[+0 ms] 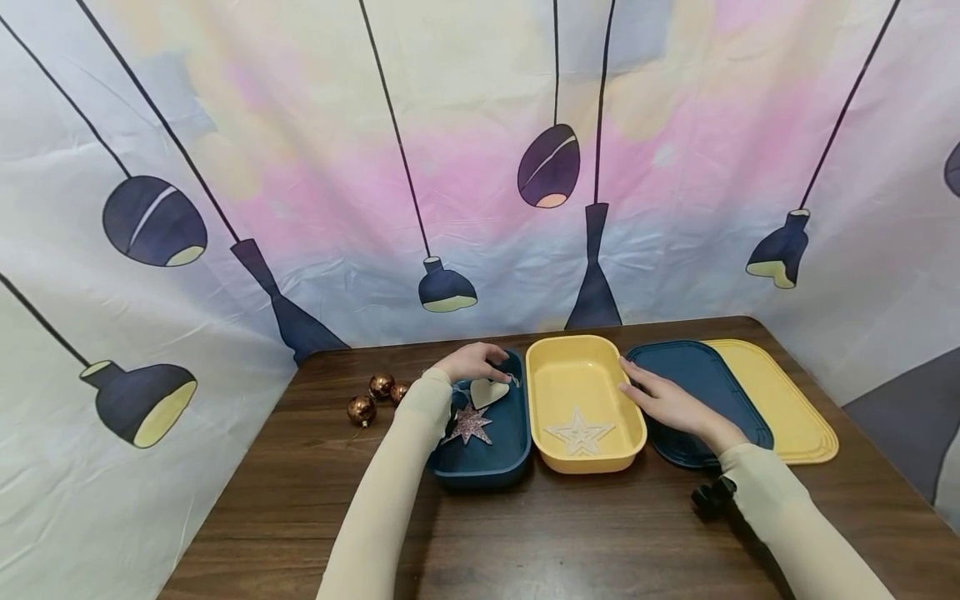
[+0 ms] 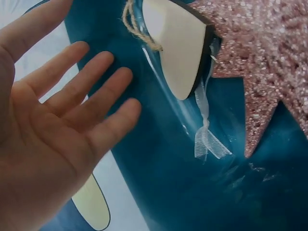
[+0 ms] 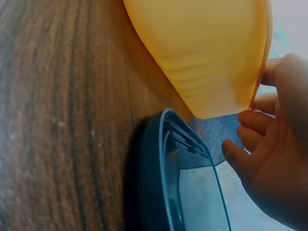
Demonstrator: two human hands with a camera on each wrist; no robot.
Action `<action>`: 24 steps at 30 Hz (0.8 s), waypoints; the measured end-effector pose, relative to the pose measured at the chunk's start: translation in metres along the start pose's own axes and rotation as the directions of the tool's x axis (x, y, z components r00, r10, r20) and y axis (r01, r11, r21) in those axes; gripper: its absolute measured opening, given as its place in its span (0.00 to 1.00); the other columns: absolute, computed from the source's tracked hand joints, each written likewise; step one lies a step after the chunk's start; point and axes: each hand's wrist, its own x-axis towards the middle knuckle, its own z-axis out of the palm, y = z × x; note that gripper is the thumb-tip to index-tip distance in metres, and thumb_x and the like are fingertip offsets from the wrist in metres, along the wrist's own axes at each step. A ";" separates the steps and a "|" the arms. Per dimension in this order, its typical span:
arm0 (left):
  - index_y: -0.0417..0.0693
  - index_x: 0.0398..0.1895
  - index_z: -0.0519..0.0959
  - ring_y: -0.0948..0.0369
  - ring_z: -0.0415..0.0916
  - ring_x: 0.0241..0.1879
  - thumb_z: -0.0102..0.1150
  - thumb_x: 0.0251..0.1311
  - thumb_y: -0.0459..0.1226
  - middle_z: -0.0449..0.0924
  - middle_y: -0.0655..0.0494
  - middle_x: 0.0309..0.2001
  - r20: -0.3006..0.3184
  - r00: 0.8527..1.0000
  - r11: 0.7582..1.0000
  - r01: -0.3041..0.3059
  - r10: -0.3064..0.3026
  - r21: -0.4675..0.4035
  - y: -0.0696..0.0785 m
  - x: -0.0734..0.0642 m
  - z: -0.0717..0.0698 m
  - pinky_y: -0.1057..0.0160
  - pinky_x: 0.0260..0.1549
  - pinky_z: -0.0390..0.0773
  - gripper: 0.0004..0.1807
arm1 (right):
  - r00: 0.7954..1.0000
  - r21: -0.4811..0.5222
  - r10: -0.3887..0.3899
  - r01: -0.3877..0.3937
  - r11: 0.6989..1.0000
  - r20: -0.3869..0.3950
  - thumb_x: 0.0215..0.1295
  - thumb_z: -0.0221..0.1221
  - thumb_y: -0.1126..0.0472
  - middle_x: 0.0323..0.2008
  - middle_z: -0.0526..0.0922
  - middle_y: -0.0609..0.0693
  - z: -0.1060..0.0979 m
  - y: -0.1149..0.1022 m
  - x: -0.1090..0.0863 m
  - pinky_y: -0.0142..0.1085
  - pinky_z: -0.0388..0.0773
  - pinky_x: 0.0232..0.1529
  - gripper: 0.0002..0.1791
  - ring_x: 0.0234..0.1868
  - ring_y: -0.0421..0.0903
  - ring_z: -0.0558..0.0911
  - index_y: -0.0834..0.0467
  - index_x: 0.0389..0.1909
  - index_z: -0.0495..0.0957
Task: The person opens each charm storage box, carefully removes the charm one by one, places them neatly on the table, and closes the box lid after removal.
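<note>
Left hand is empty, fingers loosely spread over the blue box, with the wooden heart lying inside just beside the fingertips and the pink glitter star nearer the person. Next along is the yellow box with a whitish star at its near end, then the right hand, fingers pretty straight, touching that box's right rim beside the blue lid.

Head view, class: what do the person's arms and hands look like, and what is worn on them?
The left arm and right arm wear plain, pale cream long sleeves. The left hand and right hand show no gloves or rings. A small black object sits by the right cuff.
</note>
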 end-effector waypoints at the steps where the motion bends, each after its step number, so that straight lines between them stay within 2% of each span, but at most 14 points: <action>1: 0.43 0.70 0.72 0.48 0.69 0.66 0.65 0.67 0.43 0.74 0.44 0.65 0.006 1.000 1.000 0.004 -0.004 0.010 -0.001 0.000 0.000 0.49 0.63 0.70 0.30 | 1.000 0.001 0.000 0.000 1.000 0.000 0.82 0.45 0.47 0.79 0.44 0.64 0.000 0.000 0.000 0.65 0.48 0.71 0.37 0.78 0.66 0.45 0.60 0.81 0.44; 10: 0.41 0.69 0.72 0.47 0.71 0.64 0.67 0.65 0.43 0.74 0.42 0.64 0.015 0.998 0.997 0.052 -0.053 0.064 -0.012 0.003 0.002 0.50 0.61 0.73 0.31 | 1.000 -0.002 0.009 -0.009 1.000 -0.001 0.82 0.45 0.46 0.79 0.44 0.64 0.001 -0.001 -0.001 0.65 0.48 0.71 0.38 0.78 0.66 0.45 0.60 0.81 0.44; 16: 0.42 0.71 0.70 0.46 0.68 0.67 0.66 0.65 0.42 0.70 0.40 0.67 0.052 0.994 0.994 0.089 -0.092 0.062 -0.016 0.001 0.004 0.48 0.63 0.71 0.33 | 1.000 0.000 0.013 -0.013 1.000 -0.002 0.82 0.44 0.47 0.79 0.44 0.64 0.002 -0.001 -0.001 0.65 0.49 0.71 0.38 0.77 0.66 0.45 0.60 0.81 0.44; 24: 0.42 0.71 0.70 0.46 0.67 0.67 0.68 0.63 0.40 0.69 0.41 0.68 0.066 0.994 0.995 0.080 -0.085 0.063 -0.018 0.000 0.007 0.48 0.62 0.72 0.33 | 1.000 0.007 0.016 -0.016 1.000 -0.002 0.82 0.44 0.47 0.79 0.44 0.64 0.002 -0.001 -0.001 0.65 0.49 0.71 0.38 0.77 0.66 0.45 0.60 0.81 0.43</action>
